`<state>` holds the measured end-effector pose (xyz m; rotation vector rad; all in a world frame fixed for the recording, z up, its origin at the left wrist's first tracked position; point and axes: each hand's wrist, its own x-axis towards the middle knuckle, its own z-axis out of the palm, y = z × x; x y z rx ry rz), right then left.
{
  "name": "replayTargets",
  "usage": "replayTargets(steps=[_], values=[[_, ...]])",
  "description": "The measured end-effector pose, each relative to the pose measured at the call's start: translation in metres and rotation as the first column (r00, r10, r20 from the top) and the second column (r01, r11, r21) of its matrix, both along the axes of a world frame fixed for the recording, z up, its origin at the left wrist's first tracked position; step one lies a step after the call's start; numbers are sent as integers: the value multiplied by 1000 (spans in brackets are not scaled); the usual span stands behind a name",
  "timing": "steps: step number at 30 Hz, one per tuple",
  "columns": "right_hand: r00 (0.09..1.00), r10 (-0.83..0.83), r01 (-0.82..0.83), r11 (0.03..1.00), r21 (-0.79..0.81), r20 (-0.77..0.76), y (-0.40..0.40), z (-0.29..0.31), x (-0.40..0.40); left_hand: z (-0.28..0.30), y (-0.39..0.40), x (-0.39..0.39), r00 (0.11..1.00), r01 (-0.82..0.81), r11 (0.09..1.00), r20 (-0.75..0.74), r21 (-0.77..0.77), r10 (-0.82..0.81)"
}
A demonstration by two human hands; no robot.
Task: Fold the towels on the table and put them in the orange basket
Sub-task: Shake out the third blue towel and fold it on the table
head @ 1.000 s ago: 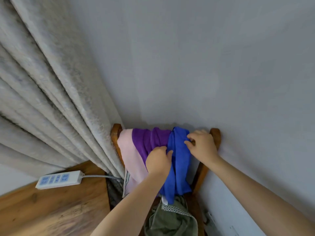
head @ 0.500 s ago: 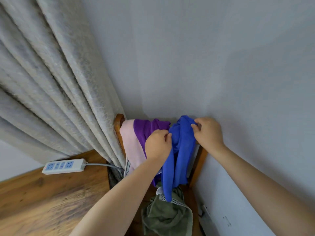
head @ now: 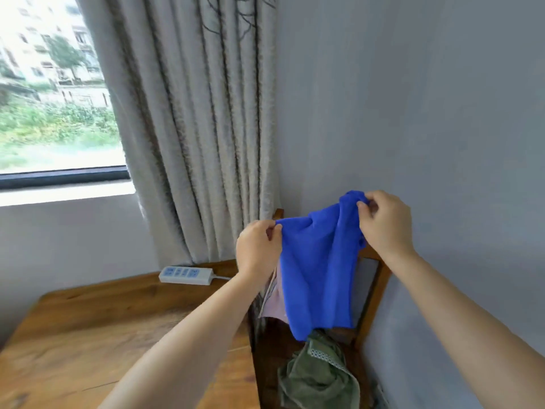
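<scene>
A bright blue towel hangs in the air in front of a wooden chair, held up by both hands. My left hand pinches its upper left edge. My right hand pinches the bunched upper right corner, slightly higher. Behind the blue towel, a strip of pink towel shows on the chair back. A crumpled olive-green towel lies on the chair seat below. No orange basket is in view.
A wooden table stands at the lower left, with a white power strip at its far edge. A grey curtain hangs beside a window. A grey wall runs close along the right of the chair.
Both hands have lifted the blue towel up off the chair back and pulled it wider apart. The view has tilted up, so the window and table now show.
</scene>
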<state>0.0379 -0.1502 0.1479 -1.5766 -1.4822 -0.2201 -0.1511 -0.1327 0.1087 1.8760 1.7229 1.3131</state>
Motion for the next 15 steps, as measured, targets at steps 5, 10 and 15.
replayTargets(steps=[5,10,15], values=[[993,118,-117,992,52,-26,-51,19,-75,20,-57,-85,993,-114,987,-27,110,117],[959,273,-278,959,-58,-81,-80,12,-161,29,-114,-178,962,-253,963,-80,91,260],[914,375,-401,894,-200,-155,-94,-16,-239,17,-159,-263,908,-392,919,-142,41,393]])
